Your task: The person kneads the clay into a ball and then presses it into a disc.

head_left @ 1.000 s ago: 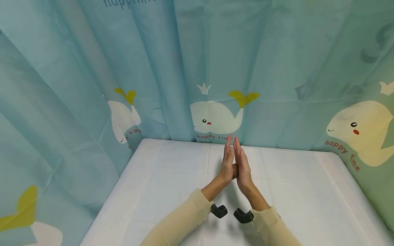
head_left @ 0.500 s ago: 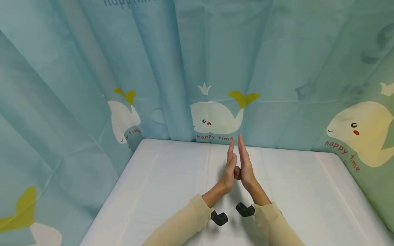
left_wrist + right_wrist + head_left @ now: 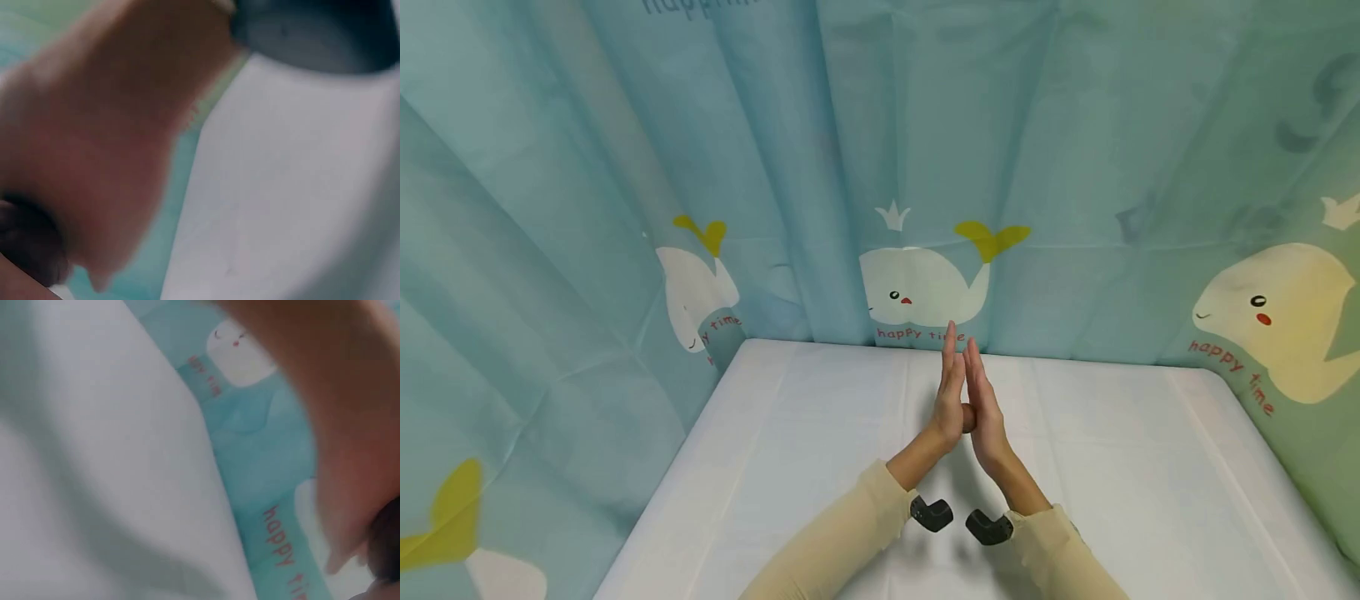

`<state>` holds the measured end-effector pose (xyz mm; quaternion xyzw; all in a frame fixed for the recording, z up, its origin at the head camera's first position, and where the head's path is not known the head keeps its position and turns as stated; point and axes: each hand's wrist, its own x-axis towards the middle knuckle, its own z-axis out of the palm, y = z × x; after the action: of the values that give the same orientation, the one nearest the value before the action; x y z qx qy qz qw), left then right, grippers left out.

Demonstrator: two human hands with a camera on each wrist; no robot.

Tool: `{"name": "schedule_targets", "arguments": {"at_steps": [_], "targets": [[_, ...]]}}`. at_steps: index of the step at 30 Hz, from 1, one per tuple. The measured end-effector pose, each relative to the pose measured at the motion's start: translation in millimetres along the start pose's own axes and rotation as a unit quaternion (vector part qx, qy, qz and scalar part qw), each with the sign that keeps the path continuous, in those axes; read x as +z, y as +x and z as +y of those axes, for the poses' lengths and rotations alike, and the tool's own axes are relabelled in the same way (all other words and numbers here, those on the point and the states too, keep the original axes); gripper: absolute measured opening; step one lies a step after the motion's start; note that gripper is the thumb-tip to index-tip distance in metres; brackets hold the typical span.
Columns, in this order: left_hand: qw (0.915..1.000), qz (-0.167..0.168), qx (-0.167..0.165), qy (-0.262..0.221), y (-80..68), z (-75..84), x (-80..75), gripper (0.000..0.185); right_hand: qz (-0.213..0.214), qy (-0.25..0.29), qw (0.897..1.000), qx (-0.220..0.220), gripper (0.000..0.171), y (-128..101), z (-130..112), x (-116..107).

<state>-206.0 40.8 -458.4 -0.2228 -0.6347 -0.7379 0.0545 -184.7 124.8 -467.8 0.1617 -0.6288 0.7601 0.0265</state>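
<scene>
Both hands meet palm to palm over the white table, fingers straight and pointing away toward the curtain. Between the palms of the left hand (image 3: 950, 408) and the right hand (image 3: 987, 417) is a small brown rounded lump (image 3: 968, 418), which looks like modelling clay. Only its near side shows in the head view. The left fingertips reach slightly farther forward than the right ones. The left wrist view shows the dark lump (image 3: 28, 240) at the lower left, against the blurred right palm. In the right wrist view, the lump (image 3: 386, 540) sits at the right edge beside the left hand.
A white-covered table (image 3: 820, 417) lies under the hands. Blue-green curtains (image 3: 1075, 167) printed with whales stand close behind and along both sides. Black wrist cameras (image 3: 932, 514) jut inward from both sleeves, a short gap apart.
The hands slide against each other around the lump. Half a second ago the right fingertips were farther forward; now the left ones are. Both hands have shifted slightly left.
</scene>
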Motion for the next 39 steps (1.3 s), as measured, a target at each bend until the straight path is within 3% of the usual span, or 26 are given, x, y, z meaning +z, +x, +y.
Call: {"name": "schedule_targets", "arguments": {"at_steps": [3, 11, 20, 27, 31, 39], "targets": [[0.9999, 0.003, 0.01, 0.003, 3.2, -2.2, -0.9, 0.062, 0.002, 0.011, 1.0, -0.019, 0.062, 0.0, -5.9, 2.5], [0.9992, -0.028, -0.009, 0.028, -2.0, -8.2, 3.9, 0.065, 0.025, -0.01, 0.999, -0.038, 0.058, 4.0, -17.7, -7.1], [0.9985, -0.051, -0.009, 0.02, -8.6, 2.8, 13.2, 0.066, 0.022, -0.002, 1.0, -0.009, 0.056, 7.4, -8.4, -20.2], [0.9996, -0.012, 0.024, -0.011, 1.4, 6.7, 10.4, 0.063, 0.008, 0.022, 0.999, -0.034, 0.06, -0.2, -7.4, -6.1], [0.9997, 0.003, 0.023, 0.001, 5.4, 2.7, 3.8, 0.063, 0.007, 0.039, 0.999, -0.029, 0.06, -4.7, -10.9, -0.4], [0.9983, 0.047, 0.025, 0.024, 11.5, -1.0, -9.7, 0.063, -0.028, 0.015, 0.999, -0.024, 0.058, -13.4, -11.5, 7.1]]}}
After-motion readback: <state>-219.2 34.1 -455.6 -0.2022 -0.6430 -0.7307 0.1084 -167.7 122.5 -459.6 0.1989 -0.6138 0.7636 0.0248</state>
